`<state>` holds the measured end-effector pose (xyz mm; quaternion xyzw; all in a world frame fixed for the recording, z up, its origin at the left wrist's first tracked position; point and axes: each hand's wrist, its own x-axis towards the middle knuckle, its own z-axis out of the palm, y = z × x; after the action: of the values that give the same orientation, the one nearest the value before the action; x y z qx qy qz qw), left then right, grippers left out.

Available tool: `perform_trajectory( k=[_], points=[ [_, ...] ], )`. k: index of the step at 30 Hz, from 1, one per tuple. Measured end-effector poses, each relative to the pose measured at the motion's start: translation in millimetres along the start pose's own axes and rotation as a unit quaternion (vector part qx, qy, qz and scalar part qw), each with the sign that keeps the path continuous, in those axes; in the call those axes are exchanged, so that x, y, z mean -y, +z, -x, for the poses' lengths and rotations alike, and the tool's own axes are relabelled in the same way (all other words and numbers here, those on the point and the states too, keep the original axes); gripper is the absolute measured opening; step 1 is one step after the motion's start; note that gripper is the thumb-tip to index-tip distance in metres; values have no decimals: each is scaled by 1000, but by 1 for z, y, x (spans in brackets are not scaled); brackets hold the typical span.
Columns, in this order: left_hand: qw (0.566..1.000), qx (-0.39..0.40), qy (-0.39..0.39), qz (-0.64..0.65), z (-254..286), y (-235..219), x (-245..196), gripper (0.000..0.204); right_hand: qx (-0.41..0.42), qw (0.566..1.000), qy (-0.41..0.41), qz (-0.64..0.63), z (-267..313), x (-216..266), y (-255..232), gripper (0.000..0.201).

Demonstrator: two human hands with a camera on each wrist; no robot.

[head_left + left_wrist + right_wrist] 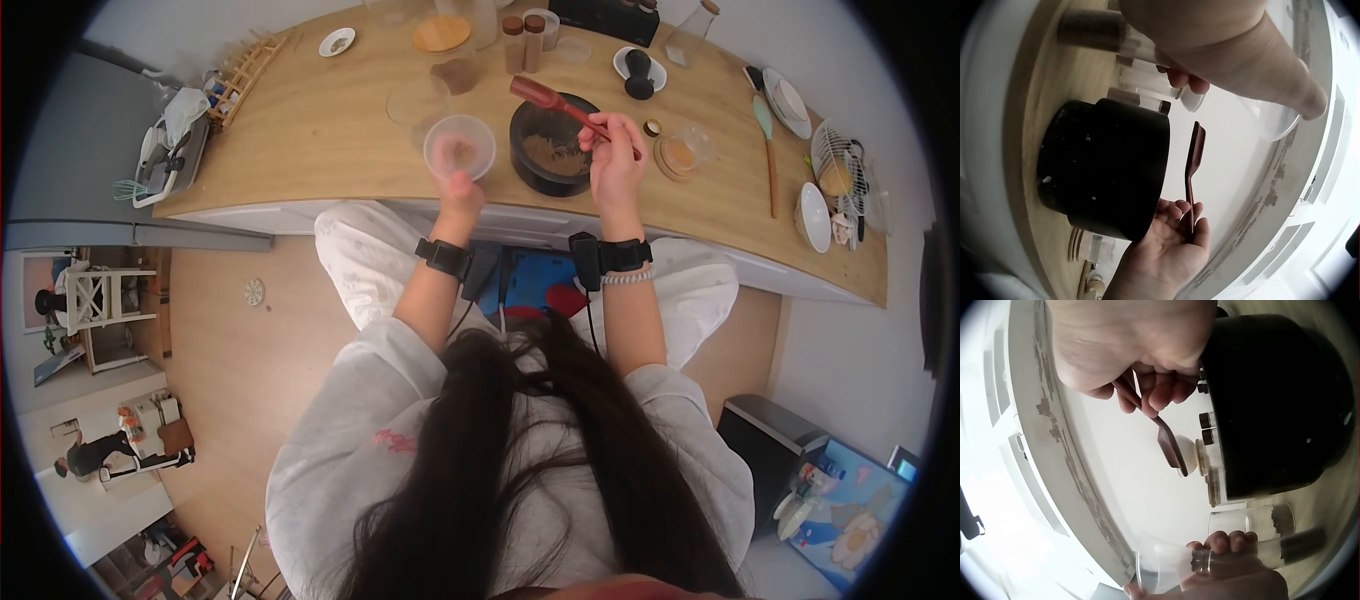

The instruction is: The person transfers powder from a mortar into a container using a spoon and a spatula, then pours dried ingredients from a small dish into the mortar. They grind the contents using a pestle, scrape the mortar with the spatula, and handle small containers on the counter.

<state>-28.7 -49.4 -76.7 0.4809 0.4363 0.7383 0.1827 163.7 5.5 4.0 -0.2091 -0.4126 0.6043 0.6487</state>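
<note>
My left hand (459, 196) grips a clear plastic cup (459, 148) with a little brown matter at its bottom, left of the black pot. In my right hand (616, 165) is the handle of a dark red scoop-like spatula (540, 93), its head raised above the pot's rim. The black pot (518, 160) stands on the counter between both hands, with brown powder (556, 156) inside. From the left wrist view, the right hand (1169, 253) pinches the spatula (1195, 150) beside the pot (1116, 169). The right wrist view has the left hand (1235, 575) around the cup.
Behind the pot are two brown-capped jars (514, 45), a wooden lid (442, 34) and a white dish (640, 72) with a black object. Right of it stand a small glass jar (676, 156), a green spatula (764, 118) and a white bowl (813, 217). A glass container (418, 101) is at left.
</note>
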Motion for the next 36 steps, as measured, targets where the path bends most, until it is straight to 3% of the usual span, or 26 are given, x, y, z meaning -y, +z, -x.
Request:
perform_trajectory(
  k=[4,6,8,10,12,17,23,25,30,32,36],
  points=[
    [995,-13,-58,80,2,5,-7,76,-13,998,40,-37,-1,5,0,21],
    [999,-31,21,-11,-2,5,2,72,-21,998,49,-24,-2,13,2,21],
    [1000,-24,-2,5,1,3,4,73,-28,998,58,-10,-3,22,2,21],
    [999,-18,-25,19,0,3,4,75,-62,995,52,64,-3,33,0,20],
    [999,-10,37,-10,-1,3,7,72,-90,989,40,110,-5,44,-5,19],
    [1000,-20,16,3,-1,4,8,76,-132,967,36,215,-7,62,-10,18],
    [999,-16,0,37,1,4,2,74,-66,932,39,354,-12,56,-2,13],
    [999,-14,2,36,1,5,2,74,0,882,19,472,-16,49,1,16],
    [999,-20,-7,41,0,7,1,76,42,843,-12,536,-19,35,32,22],
    [999,-22,-9,45,0,8,0,76,57,834,42,547,-17,31,43,24],
    [997,-23,-21,72,0,9,-2,77,84,810,34,580,-14,26,50,30]
  ],
)
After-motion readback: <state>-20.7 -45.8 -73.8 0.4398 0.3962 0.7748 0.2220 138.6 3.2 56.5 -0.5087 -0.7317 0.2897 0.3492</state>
